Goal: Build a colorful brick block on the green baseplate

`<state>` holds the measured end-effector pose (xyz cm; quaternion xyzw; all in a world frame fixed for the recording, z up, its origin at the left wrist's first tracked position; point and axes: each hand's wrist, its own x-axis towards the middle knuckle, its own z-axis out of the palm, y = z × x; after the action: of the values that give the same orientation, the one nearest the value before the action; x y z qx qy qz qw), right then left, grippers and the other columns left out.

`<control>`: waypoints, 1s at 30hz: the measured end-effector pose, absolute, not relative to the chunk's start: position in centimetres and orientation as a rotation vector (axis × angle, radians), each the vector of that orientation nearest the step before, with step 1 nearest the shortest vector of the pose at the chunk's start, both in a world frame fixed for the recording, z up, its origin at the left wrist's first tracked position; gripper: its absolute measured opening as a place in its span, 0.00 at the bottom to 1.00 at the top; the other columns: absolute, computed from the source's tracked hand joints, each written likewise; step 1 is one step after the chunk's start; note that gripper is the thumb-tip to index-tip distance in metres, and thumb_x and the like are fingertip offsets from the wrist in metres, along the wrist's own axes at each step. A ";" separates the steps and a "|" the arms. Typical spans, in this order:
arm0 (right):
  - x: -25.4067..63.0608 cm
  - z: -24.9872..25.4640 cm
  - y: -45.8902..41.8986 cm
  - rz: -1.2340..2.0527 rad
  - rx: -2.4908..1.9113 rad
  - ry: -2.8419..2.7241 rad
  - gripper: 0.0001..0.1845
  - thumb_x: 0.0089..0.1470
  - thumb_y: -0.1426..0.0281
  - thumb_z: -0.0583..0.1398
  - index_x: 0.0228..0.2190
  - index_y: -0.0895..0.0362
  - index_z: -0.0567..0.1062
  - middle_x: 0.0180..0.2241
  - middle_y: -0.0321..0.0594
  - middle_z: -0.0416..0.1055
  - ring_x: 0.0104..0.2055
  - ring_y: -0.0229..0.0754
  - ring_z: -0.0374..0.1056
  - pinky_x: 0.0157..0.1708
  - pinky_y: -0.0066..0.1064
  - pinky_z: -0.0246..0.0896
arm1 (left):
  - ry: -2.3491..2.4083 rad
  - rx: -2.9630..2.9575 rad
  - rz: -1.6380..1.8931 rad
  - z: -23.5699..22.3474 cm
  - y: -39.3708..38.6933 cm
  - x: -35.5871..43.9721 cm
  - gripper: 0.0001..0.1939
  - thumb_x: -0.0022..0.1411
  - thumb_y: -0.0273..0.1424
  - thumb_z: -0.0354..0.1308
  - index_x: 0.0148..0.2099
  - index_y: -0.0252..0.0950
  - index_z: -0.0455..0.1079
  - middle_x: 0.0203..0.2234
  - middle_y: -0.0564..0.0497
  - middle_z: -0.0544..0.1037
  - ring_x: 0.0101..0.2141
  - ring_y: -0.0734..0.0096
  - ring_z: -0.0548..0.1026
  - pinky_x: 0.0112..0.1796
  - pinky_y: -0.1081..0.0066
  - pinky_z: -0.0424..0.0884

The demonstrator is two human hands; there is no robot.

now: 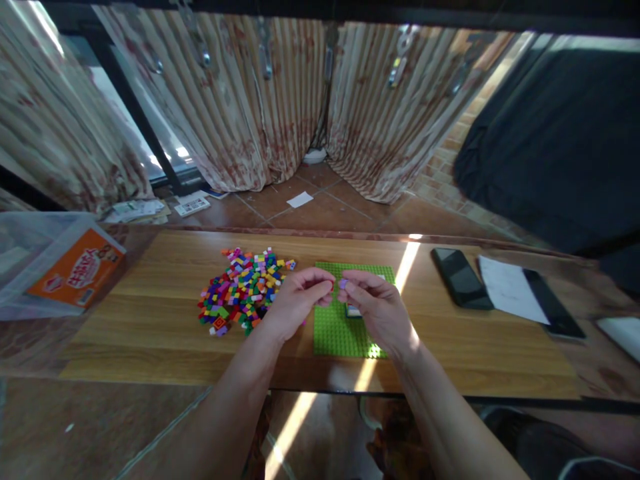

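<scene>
Over the green studded baseplate [333, 333], both hands are raised close together. My left hand [303, 293] pinches a small red brick [332, 285], mostly covered by the fingertips. A small purple brick [343, 284] sits between the thumb and fingers of my right hand [377, 303]. The two bricks are near each other but apart. Partly hidden behind my right hand, a low built block of bricks [353, 311] with white and dark parts stands on the baseplate. Left of the baseplate lies a heap of loose coloured bricks [245, 290].
A clear plastic box [45, 230] with an orange label stands at the table's left end. On the right lie a black phone [461, 279], a white paper [513, 290] and a dark tablet-like device [563, 317]. Curtains [280, 107] hang beyond the wooden table [150, 333].
</scene>
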<state>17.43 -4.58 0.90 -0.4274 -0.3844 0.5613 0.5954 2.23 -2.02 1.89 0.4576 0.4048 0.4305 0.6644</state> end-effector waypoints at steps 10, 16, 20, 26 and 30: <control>20.1 0.9 -4.3 1.112 -1.090 -0.901 0.13 0.39 0.67 0.71 0.31 0.54 0.80 0.27 0.35 0.78 0.27 0.36 0.74 0.30 0.29 0.72 | 0.928 1.112 0.933 1.6 -2.2 4.8 0.13 0.54 0.30 0.58 0.40 0.33 0.78 0.20 0.54 0.71 0.23 0.79 0.66 0.27 0.76 0.62; 20.5 -0.5 -3.8 0.990 -1.178 -1.025 0.13 0.43 0.63 0.69 0.34 0.55 0.79 0.27 0.37 0.77 0.28 0.38 0.73 0.30 0.32 0.71 | 0.958 1.319 0.895 0.1 -2.3 6.4 0.15 0.59 0.31 0.55 0.45 0.34 0.78 0.23 0.53 0.75 0.25 0.76 0.69 0.29 0.75 0.65; 20.9 -0.7 -3.8 0.685 -1.313 -1.317 0.09 0.51 0.65 0.63 0.34 0.55 0.80 0.33 0.41 0.75 0.35 0.40 0.73 0.35 0.34 0.71 | 1.062 1.639 0.930 -0.6 -2.3 6.4 0.14 0.62 0.28 0.52 0.45 0.36 0.78 0.32 0.51 0.80 0.34 0.69 0.75 0.38 0.71 0.70; 21.2 0.1 -4.3 0.403 -1.515 -1.682 0.11 0.56 0.69 0.58 0.38 0.55 0.80 0.36 0.41 0.73 0.34 0.40 0.71 0.37 0.33 0.69 | 1.268 2.009 0.823 -0.2 -2.9 6.5 0.13 0.63 0.27 0.50 0.43 0.35 0.76 0.33 0.47 0.78 0.35 0.67 0.75 0.39 0.69 0.70; 21.9 -0.7 -4.1 0.259 -1.560 -1.787 0.12 0.56 0.69 0.58 0.39 0.53 0.80 0.37 0.42 0.73 0.40 0.44 0.70 0.43 0.37 0.68 | 1.304 2.127 0.742 0.1 -3.0 6.8 0.13 0.64 0.25 0.49 0.43 0.35 0.75 0.32 0.48 0.76 0.34 0.67 0.74 0.39 0.68 0.69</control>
<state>21.89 -4.15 -0.68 -0.6077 -0.6961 0.1008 0.3687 6.76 -3.04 0.05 0.7878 0.4828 0.2746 0.2661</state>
